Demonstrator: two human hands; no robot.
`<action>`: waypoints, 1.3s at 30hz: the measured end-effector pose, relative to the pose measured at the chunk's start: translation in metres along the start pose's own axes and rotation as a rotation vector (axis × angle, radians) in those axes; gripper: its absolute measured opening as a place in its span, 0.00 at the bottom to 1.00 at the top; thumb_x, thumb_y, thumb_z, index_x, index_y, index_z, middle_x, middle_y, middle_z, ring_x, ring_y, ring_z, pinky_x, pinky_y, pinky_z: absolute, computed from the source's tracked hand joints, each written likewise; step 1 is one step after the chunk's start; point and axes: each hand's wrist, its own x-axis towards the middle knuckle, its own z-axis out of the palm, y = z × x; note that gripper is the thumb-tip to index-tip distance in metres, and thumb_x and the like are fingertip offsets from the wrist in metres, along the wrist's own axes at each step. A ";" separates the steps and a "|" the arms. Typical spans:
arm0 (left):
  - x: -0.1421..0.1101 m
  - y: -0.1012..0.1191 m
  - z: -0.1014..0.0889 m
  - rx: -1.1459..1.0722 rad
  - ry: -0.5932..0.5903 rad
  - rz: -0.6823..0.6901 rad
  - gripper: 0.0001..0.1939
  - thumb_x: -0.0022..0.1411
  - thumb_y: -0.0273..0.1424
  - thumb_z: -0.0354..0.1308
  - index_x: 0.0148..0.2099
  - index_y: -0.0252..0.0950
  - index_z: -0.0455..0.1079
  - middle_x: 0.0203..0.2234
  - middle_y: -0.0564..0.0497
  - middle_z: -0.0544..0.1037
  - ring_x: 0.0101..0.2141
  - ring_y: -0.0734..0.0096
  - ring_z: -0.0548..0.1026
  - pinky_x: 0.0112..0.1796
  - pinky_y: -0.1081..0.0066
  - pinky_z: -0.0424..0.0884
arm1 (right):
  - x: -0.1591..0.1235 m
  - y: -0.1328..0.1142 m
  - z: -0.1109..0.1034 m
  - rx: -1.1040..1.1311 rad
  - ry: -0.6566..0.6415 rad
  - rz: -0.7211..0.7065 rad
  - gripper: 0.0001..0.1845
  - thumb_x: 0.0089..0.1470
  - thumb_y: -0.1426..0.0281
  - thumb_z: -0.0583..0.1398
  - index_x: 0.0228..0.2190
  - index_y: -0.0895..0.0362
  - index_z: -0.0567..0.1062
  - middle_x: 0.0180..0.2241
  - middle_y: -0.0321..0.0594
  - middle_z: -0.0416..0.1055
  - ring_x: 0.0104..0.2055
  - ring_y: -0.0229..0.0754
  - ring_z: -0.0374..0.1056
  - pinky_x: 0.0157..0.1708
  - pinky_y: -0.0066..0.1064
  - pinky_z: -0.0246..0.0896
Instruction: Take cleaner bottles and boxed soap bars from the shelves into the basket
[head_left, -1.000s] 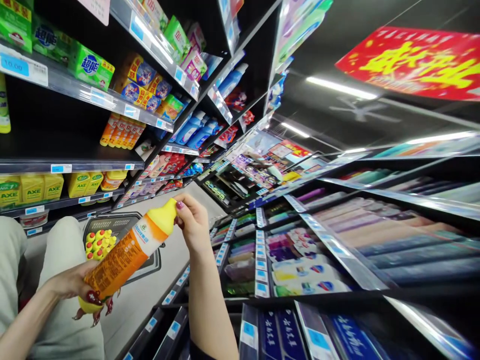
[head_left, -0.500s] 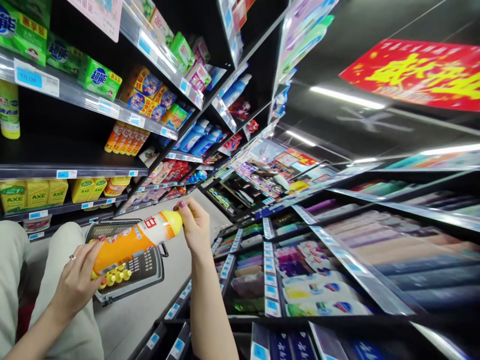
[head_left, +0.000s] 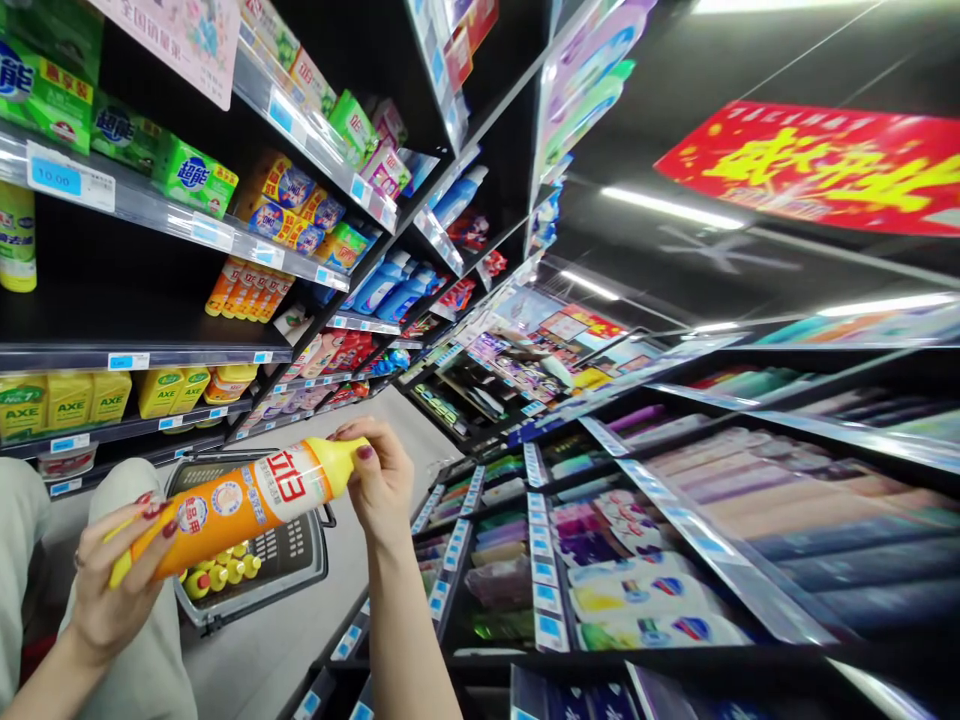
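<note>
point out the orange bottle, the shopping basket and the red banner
orange bottle [head_left: 234, 503]: head view, middle of its body
shopping basket [head_left: 292, 542]: head view, bare slotted part inside
red banner [head_left: 821, 168]: head view, middle of its printed face

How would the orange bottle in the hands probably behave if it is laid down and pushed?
The orange bottle would probably roll, as its body looks rounded. It seems stiff: it looks straight between the left hand and the right hand, which pinches the yellow cap. Its smooth-looking surface may be slightly slippery.
</note>
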 end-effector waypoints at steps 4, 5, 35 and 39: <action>0.002 -0.008 0.007 -0.358 -0.332 -0.559 0.25 0.56 0.25 0.65 0.56 0.39 0.68 0.46 0.45 0.76 0.47 0.58 0.76 0.46 0.63 0.75 | 0.006 -0.017 -0.011 -0.090 -0.142 0.147 0.22 0.50 0.49 0.64 0.32 0.56 0.74 0.28 0.37 0.72 0.23 0.36 0.65 0.20 0.26 0.63; 0.002 -0.010 0.010 -0.543 -0.475 -0.750 0.26 0.54 0.28 0.67 0.55 0.39 0.68 0.43 0.46 0.77 0.44 0.58 0.77 0.41 0.64 0.77 | 0.008 -0.022 -0.015 -0.132 -0.218 0.192 0.20 0.49 0.52 0.65 0.32 0.56 0.74 0.27 0.36 0.72 0.22 0.35 0.65 0.19 0.25 0.62; -0.105 -0.038 0.081 -1.325 -0.383 -2.114 0.21 0.54 0.35 0.70 0.50 0.36 0.76 0.41 0.46 0.82 0.37 0.67 0.79 0.38 0.68 0.75 | -0.132 0.331 -0.027 -1.171 -0.630 0.988 0.12 0.63 0.69 0.58 0.46 0.63 0.73 0.42 0.45 0.75 0.41 0.42 0.74 0.44 0.38 0.69; -0.113 -0.046 0.088 -1.537 -0.265 -2.252 0.22 0.56 0.38 0.69 0.52 0.38 0.76 0.43 0.47 0.82 0.37 0.67 0.80 0.40 0.66 0.75 | -0.154 0.382 -0.027 -1.064 -0.559 1.031 0.10 0.62 0.66 0.60 0.41 0.61 0.74 0.35 0.40 0.75 0.37 0.40 0.74 0.41 0.37 0.71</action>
